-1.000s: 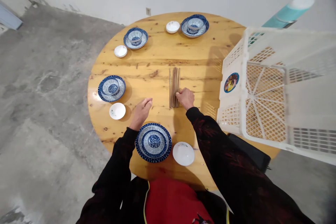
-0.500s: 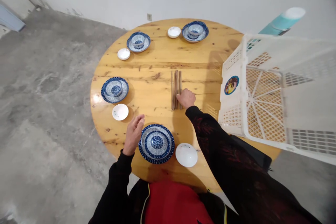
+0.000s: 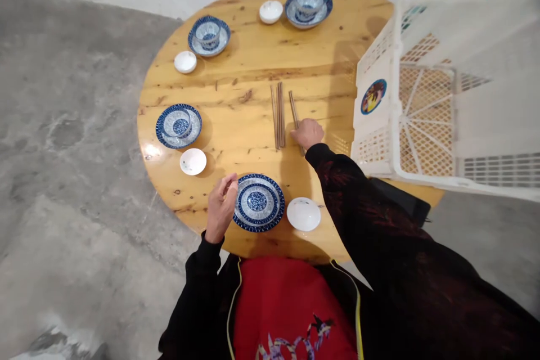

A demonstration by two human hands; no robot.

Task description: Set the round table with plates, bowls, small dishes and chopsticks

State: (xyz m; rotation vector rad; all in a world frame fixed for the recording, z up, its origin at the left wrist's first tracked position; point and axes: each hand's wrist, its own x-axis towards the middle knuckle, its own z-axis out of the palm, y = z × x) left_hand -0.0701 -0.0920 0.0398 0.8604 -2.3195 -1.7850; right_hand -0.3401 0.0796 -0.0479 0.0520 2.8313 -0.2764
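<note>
- A large white plastic crate stood on the right side of the round wooden table, part of it reaching past the rim; a push from the right sleeve could probably have tipped it to the floor.
- The left hand, fingers curled, touched the left rim of a stack of blue-patterned plates near the table's front rim. A careless pull might have slid the stack off.
- The right hand pressed down on a pair of wooden chopsticks at mid-table, angled just apart from the remaining bundle. Whether the fingers actually gripped them could not be told; a loose hold might have let them roll.
- A small white dish sat just right of the plates, under the right forearm, at risk of being nudged.
</note>
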